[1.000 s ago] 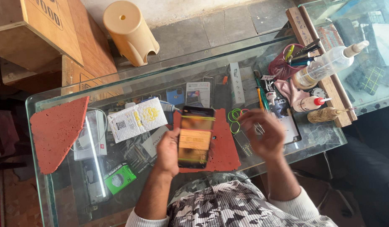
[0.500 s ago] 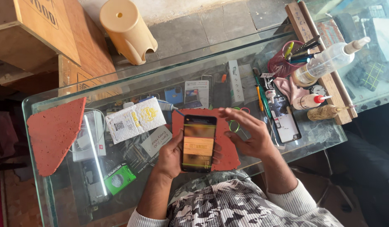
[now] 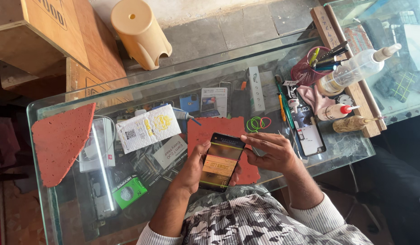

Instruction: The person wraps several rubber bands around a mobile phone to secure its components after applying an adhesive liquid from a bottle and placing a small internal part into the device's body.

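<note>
My left hand grips a black smartphone with a lit yellow and dark screen, held tilted above a red foam mat on the glass counter. My right hand curls against the phone's right edge, fingers on its upper side. Green and red rubber bands lie on the glass just beyond my right hand.
A second red foam piece lies at the left. A white paper packet sits mid-counter. At the right stand a clear spray bottle, a small glue bottle, a red mesh tool cup and an opened phone back. A tan stool sits on the floor.
My right hand came down from beside the rubber bands onto the phone's right edge. The phone shifted toward me and tilted. The camera view drifted slightly.
</note>
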